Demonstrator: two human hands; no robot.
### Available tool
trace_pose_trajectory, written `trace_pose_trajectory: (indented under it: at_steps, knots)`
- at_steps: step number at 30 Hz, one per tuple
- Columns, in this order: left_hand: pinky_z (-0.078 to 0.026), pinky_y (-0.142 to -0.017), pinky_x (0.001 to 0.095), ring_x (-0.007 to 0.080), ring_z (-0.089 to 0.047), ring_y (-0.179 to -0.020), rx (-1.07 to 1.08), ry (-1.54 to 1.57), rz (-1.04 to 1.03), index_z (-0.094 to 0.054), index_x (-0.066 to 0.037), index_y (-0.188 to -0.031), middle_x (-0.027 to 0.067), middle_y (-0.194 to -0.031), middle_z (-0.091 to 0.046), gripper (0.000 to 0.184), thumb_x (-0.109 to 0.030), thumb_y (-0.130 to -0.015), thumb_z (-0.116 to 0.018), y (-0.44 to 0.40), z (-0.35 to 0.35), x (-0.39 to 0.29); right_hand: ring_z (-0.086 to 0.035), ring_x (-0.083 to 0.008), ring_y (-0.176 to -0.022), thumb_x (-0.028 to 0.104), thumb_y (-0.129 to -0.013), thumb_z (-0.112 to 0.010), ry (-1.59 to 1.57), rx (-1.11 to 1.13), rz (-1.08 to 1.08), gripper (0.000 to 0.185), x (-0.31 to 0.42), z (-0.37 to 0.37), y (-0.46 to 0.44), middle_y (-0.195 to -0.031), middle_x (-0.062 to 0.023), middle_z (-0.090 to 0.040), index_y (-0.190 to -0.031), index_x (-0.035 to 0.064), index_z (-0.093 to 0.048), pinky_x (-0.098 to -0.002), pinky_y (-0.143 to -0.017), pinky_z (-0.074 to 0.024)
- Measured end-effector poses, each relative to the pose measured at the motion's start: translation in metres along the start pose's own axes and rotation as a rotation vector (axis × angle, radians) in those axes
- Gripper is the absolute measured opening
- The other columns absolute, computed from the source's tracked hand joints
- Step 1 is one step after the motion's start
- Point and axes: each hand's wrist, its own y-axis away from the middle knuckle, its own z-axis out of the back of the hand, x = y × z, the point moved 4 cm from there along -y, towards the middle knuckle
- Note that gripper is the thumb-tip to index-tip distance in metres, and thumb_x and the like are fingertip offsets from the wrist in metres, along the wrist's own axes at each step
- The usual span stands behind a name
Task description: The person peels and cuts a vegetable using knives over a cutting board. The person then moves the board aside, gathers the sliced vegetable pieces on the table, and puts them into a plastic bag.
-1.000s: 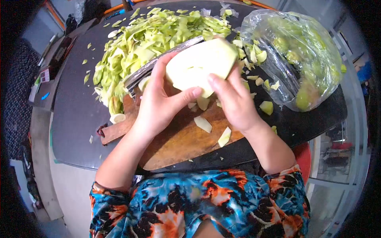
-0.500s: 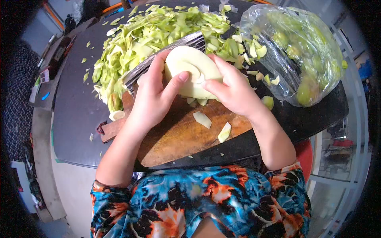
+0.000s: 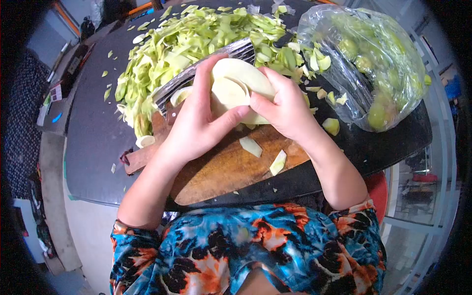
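Note:
Between my two hands is a bundle of pale green, peeled produce slices [image 3: 230,93], held above the cutting board; the exact kind is unclear. A broad, rounded slice lies at the front. My left hand [image 3: 199,113] wraps the left side, its thumb at the lower edge. My right hand [image 3: 282,103] grips the right side, its thumb pressed near the middle. Beneath is a wooden cutting board [image 3: 231,164] with a few pale pieces on it. A long, dark and silver streaked object [image 3: 238,49] lies behind the hands, partly hidden.
A large heap of pale green peelings [image 3: 177,49] covers the back of the dark table [image 3: 93,152]. A clear plastic bag [image 3: 339,98] with green, roundish produce sits at the right. Loose scraps lie between heap and bag.
My left hand has shifted slightly right and its thumb has slid along the slices. A broad slice now shows at the front, and a pale piece is visible left of my left fingers.

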Motion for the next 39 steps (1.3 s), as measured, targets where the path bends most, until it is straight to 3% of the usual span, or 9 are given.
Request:
trace_pose_trajectory:
  at_steps: [4, 14, 17, 20, 21, 24, 30, 35, 39]
  knots:
    - [-0.041, -0.097, 0.0367, 0.0274, -0.052, -0.113, 0.029, -0.045, 0.037, -0.02, -0.002, -0.138, 0.0192, -0.121, -0.05, 0.079, -0.009, -0.078, -0.071, 0.001, -0.002, 0.003, -0.068, -0.0274, -0.083, 0.016, -0.079, -0.066, -0.092, 0.002, -0.055, 0.036, -0.005, -0.002, -0.002, -0.088, -0.0206, -0.066, -0.107, -0.0062, -0.057, -0.0353, -0.072, -0.0512]
    - [-0.047, -0.091, 0.0372, 0.0313, -0.059, -0.105, -0.009, -0.021, 0.124, -0.028, -0.002, -0.133, 0.02, -0.11, -0.057, 0.072, -0.013, -0.077, -0.073, 0.001, -0.009, 0.03, -0.067, -0.028, -0.081, 0.016, -0.076, -0.07, 0.108, 0.05, -0.171, 0.029, -0.018, -0.008, -0.009, -0.088, -0.0173, -0.067, -0.099, 0.0003, -0.061, -0.0361, -0.073, -0.0507]
    - [-0.05, -0.085, 0.0349, 0.0309, -0.061, -0.099, -0.114, -0.275, -0.06, -0.042, -0.005, -0.127, 0.0148, -0.108, -0.058, 0.056, -0.013, -0.08, -0.071, -0.006, -0.001, 0.01, -0.067, -0.0283, -0.08, 0.02, -0.078, -0.069, 0.172, 0.104, -0.214, 0.03, -0.017, -0.004, -0.009, -0.087, -0.0177, -0.067, -0.098, -0.0003, -0.062, -0.0364, -0.071, -0.0506]
    - [-0.046, -0.09, 0.0328, 0.0241, -0.053, -0.111, 0.042, -0.299, -0.016, -0.054, -0.004, -0.117, 0.0131, -0.114, -0.055, 0.038, -0.009, -0.082, -0.068, -0.008, 0.009, 0.003, -0.067, -0.0295, -0.079, 0.024, -0.079, -0.068, 0.126, 0.094, -0.19, 0.031, -0.013, 0.0, -0.008, -0.085, -0.0184, -0.067, -0.097, -0.0012, -0.062, -0.037, -0.07, -0.0506]
    - [-0.047, -0.087, 0.0327, 0.0262, -0.055, -0.107, -0.035, -0.231, 0.029, -0.061, -0.003, -0.106, 0.0131, -0.113, -0.056, 0.025, -0.006, -0.082, -0.066, -0.007, 0.009, 0.004, -0.067, -0.0303, -0.079, 0.024, -0.08, -0.068, 0.106, 0.083, -0.192, 0.031, -0.013, 0.002, -0.007, -0.085, -0.0188, -0.066, -0.097, -0.0014, -0.062, -0.0373, -0.07, -0.0506]
    - [-0.052, -0.064, 0.0308, 0.0244, -0.064, -0.08, -0.111, -0.372, -0.065, -0.061, -0.01, -0.105, 0.0091, -0.105, -0.059, 0.025, -0.012, -0.082, -0.068, -0.006, 0.011, 0.009, -0.066, -0.0322, -0.078, 0.025, -0.081, -0.066, 0.083, 0.081, -0.196, 0.032, -0.012, 0.001, -0.006, -0.084, -0.0203, -0.066, -0.098, -0.0017, -0.061, -0.0384, -0.07, -0.0504]
    - [-0.052, -0.064, 0.0309, 0.0268, -0.064, -0.076, -0.082, -0.416, -0.086, -0.056, -0.011, -0.104, 0.0086, -0.098, -0.062, 0.024, -0.01, -0.082, -0.066, -0.007, 0.008, 0.003, -0.066, -0.0323, -0.082, 0.021, -0.083, -0.063, 0.201, 0.082, -0.116, 0.032, 0.01, -0.009, 0.001, -0.086, -0.0223, -0.065, -0.102, -0.0041, -0.057, -0.0392, -0.07, -0.05]
    - [-0.05, -0.067, 0.0271, 0.0128, -0.061, -0.076, -0.412, 0.157, 0.198, -0.05, -0.001, -0.097, 0.0088, -0.078, -0.063, 0.009, -0.008, -0.093, -0.054, -0.006, 0.027, 0.03, -0.066, -0.0311, -0.081, 0.019, -0.082, -0.064, 0.072, 0.043, -0.089, 0.034, -0.001, -0.008, 0.002, -0.087, -0.0226, -0.065, -0.103, -0.0067, -0.056, -0.0369, -0.071, -0.0507]
    - [-0.047, -0.065, 0.0278, 0.0155, -0.059, -0.072, -0.307, -0.249, 0.181, -0.054, -0.002, -0.093, 0.0085, -0.078, -0.061, 0.012, -0.012, -0.089, -0.06, -0.009, 0.039, 0.026, -0.067, -0.0258, -0.079, 0.018, -0.08, -0.064, 0.042, -0.006, -0.123, 0.034, -0.012, 0.007, -0.006, -0.088, -0.0194, -0.066, -0.103, -0.006, -0.057, -0.0346, -0.072, -0.051]
